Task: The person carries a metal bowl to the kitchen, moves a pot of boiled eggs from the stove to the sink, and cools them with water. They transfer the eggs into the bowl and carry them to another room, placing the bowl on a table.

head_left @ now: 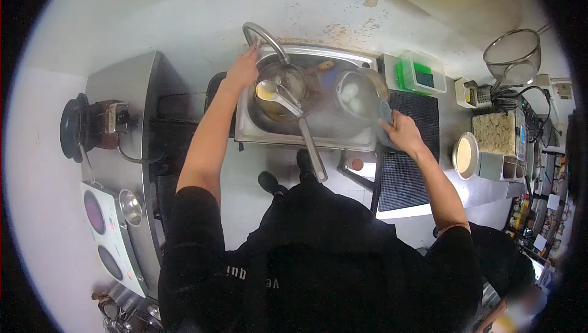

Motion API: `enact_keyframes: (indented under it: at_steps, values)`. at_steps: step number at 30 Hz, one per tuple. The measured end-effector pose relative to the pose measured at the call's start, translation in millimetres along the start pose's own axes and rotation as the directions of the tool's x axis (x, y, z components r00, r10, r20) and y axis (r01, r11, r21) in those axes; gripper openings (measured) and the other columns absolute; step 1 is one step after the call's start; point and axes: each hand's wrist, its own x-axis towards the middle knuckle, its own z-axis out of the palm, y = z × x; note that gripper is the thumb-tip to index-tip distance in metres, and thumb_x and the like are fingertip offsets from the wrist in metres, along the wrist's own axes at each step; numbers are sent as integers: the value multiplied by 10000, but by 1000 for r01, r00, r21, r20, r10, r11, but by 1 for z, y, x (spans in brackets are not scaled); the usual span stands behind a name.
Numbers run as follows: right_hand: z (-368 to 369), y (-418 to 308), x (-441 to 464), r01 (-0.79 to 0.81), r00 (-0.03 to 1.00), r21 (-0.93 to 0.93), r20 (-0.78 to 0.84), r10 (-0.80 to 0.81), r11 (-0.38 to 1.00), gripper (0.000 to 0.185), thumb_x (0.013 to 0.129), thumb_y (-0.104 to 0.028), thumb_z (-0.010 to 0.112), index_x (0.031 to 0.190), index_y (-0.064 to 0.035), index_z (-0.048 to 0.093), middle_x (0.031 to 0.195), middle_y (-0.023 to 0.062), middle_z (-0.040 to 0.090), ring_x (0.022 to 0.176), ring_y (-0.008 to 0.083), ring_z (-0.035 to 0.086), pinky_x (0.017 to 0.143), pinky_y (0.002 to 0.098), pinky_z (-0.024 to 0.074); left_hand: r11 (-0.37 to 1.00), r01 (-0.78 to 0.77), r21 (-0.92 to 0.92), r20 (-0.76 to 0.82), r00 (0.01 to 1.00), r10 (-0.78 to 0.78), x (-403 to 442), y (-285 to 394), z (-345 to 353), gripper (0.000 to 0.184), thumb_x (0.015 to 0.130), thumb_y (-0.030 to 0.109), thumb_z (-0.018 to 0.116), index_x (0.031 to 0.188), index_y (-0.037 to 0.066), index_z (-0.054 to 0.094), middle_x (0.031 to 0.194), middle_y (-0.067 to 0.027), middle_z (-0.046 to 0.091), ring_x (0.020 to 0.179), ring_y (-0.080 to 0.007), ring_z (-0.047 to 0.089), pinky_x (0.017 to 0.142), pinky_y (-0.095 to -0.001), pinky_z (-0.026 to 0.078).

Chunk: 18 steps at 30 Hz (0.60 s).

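Head view: your right hand is closed round the grey grip of a handled vessel at the right end of the sink. Contents: pale rounded objects, probably eggs. Your left hand is at the tap, fingers partly curled; you may be touching it, but I cannot tell whether you have hold of it.

Risk 1: a turn of your right wrist could tip the vessel and roll its contents into the sink. Risk 2: a long metal handle overhangs the sink's front edge towards your body; a brush from your clothing could swing it and spill whatever it supports. Haze over the basin blurs detail; if that is steam, scalding is a further hazard.

Containers: left in the basin, a round pan, contents unclear; over it a ladle with something yellowish in its bowl. On the bench to your right, a clear tub with green and dark items, and a bowl of cream-coloured matter, unidentified.
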Motion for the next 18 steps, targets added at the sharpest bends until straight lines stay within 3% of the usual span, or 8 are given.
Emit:
enact_keyframes:
  at_steps: [4,7,10,13,15,18]
  values:
    - [-4,-16,0,-32,999,7,20,31,999,423,831,-365,602,784,43,504,703,277,573,771,444,585,697,484,460,999,-6,-54,-6,1000,6,17,-5,6,554,720,-18,474,1270,-36,405,1396,-198,343,1251,-338,390,1030,-383,351]
    - [1,-20,8,-41,999,52,14,40,998,424,828,-362,601,801,52,515,730,290,579,780,447,586,705,485,460,999,6,-32,80,997,-3,33,-12,16,575,736,-2,454,1300,-55,354,1398,-234,317,1275,-339,358,1046,-376,338]
    - [8,-33,17,40,999,69,-31,-38,997,431,837,-368,586,853,61,542,764,298,589,801,450,587,716,483,462,998,-35,-50,53,998,38,58,-38,56,616,748,27,452,1327,-92,278,1407,-287,257,1278,-370,342,1051,-389,328]
    - [20,-50,32,60,998,88,-9,-60,994,446,847,-382,564,906,61,565,818,308,596,849,448,585,750,478,461,994,106,-35,114,988,-102,72,-30,60,648,771,60,442,1349,-116,208,1416,-323,191,1291,-414,296,1064,-397,306]
    - [20,-64,39,15,999,109,47,-20,994,448,848,-381,559,940,57,573,855,314,597,887,443,582,791,478,452,956,279,-85,307,921,-242,77,-19,52,674,796,97,434,1360,-129,143,1415,-351,142,1297,-448,259,1080,-403,274]
    - [32,-75,52,1,994,156,106,-18,988,453,846,-381,560,956,58,574,888,323,591,914,444,575,815,477,443,934,329,-139,195,934,-300,100,-37,93,705,813,135,443,1371,-119,94,1413,-355,143,1299,-451,254,1082,-404,268]
